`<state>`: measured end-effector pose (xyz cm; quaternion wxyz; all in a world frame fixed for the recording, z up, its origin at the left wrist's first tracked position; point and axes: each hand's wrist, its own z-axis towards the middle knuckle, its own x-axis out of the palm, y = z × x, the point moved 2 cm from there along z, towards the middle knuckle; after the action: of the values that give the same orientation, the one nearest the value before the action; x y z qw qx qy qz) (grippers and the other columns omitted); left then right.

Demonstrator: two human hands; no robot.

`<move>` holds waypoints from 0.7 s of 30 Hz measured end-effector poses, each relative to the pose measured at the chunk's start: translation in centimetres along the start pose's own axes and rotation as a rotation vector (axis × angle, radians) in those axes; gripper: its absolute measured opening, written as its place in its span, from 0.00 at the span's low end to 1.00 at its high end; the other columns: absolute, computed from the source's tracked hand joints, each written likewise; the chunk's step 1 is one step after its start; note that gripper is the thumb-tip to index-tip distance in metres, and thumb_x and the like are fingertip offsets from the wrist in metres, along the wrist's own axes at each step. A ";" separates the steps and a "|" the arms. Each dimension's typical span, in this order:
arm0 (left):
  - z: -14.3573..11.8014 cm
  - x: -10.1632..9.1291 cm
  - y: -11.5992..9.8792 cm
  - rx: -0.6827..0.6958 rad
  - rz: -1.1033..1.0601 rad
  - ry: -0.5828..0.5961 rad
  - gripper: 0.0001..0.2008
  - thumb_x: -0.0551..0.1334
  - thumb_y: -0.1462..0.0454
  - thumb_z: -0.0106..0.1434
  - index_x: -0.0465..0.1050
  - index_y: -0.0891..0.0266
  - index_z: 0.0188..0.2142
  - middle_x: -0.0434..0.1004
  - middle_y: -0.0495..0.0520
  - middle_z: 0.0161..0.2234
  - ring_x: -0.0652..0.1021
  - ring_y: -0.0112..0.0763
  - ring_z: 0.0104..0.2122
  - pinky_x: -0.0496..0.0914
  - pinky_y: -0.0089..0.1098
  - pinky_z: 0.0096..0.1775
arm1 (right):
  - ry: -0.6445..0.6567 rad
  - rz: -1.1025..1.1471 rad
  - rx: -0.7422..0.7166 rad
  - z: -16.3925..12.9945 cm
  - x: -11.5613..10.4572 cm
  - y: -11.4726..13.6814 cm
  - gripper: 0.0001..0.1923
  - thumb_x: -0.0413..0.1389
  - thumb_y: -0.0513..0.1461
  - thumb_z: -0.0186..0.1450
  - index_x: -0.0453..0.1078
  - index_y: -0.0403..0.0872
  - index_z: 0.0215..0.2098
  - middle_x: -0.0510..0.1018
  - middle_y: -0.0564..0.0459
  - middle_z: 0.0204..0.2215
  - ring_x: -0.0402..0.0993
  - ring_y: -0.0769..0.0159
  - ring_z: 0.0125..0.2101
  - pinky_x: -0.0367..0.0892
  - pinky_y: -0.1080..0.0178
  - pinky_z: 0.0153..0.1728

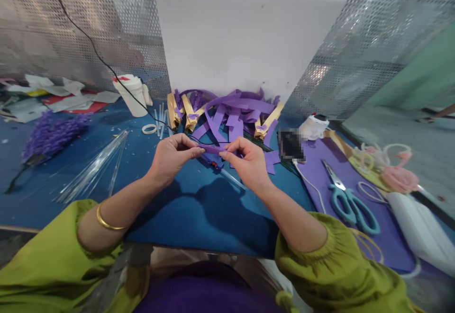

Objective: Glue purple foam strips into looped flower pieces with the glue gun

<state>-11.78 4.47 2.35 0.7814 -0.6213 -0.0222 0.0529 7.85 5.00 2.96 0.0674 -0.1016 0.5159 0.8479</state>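
Right across the room's back runs a wall of perforated metal sheet, shiny and dimpled, with a plain white board leaning against it. The counter is covered in deep blue cloth and fairly cluttered: a heap of purple paper strips mixed with tan ones at the foot of the board, a white cup to the left, a fluffy purple bundle farther left, and a sheaf of clear plastic sticks lying slantwise. On the right lies a purple sheet with teal-handled scissors on it, and pink and cream trimmings beyond.

Above the blue cloth, near the middle of the counter, a narrow purple strip is stretched almost level between the two hands. It looks thin, flat and matte, the same violet as the heap behind. The left hand has its fingers curled in, pinching the strip's left end between thumb and forefinger. The right hand likewise pinches the other end, the remaining fingers loosely bent. Just beneath the strip a small blue tool rests on the cloth.
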 end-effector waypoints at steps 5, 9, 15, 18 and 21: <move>-0.1 0.1 -0.4 -0.010 -0.019 -0.007 0.18 0.75 0.63 0.46 0.71 0.64 0.34 0.78 0.47 0.25 0.77 0.26 0.26 0.70 0.27 0.31 | -0.035 -0.013 -0.029 -0.2 0.2 0.3 0.10 0.63 0.35 0.56 0.66 0.47 0.23 0.76 0.57 0.27 0.71 0.69 0.30 0.66 0.64 0.33; -0.1 0.0 -0.6 0.010 -0.043 0.044 0.24 0.74 0.65 0.48 0.71 0.64 0.44 0.79 0.46 0.26 0.79 0.26 0.27 0.72 0.26 0.34 | -0.049 -0.045 -0.052 -0.4 0.3 0.5 0.10 0.63 0.35 0.57 0.66 0.47 0.23 0.76 0.57 0.27 0.71 0.69 0.29 0.65 0.64 0.33; 0.1 0.1 -0.5 0.013 0.043 0.174 0.15 0.72 0.64 0.51 0.81 0.63 0.40 0.83 0.51 0.32 0.80 0.30 0.33 0.74 0.30 0.39 | -0.021 -0.114 -0.102 -0.3 0.1 0.0 0.09 0.63 0.35 0.58 0.66 0.48 0.25 0.77 0.57 0.28 0.71 0.69 0.29 0.64 0.65 0.31; -0.1 0.2 -0.8 0.083 0.161 0.219 0.10 0.72 0.63 0.52 0.83 0.62 0.35 0.84 0.53 0.35 0.81 0.34 0.36 0.74 0.33 0.41 | -0.004 -0.149 -0.129 -0.3 0.0 -0.3 0.09 0.62 0.35 0.59 0.66 0.48 0.25 0.78 0.56 0.29 0.71 0.69 0.29 0.64 0.65 0.31; -0.2 0.2 -1.0 0.245 0.279 0.183 0.07 0.73 0.62 0.52 0.83 0.59 0.32 0.83 0.52 0.32 0.80 0.35 0.34 0.73 0.33 0.39 | 0.022 -0.164 -0.123 -0.4 0.1 -0.3 0.09 0.62 0.36 0.59 0.65 0.48 0.25 0.77 0.56 0.28 0.70 0.70 0.27 0.62 0.65 0.30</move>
<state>-11.55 4.06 3.26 0.8350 -0.5210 0.1420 0.1062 7.87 4.80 2.46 0.1246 -0.1568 0.4536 0.8684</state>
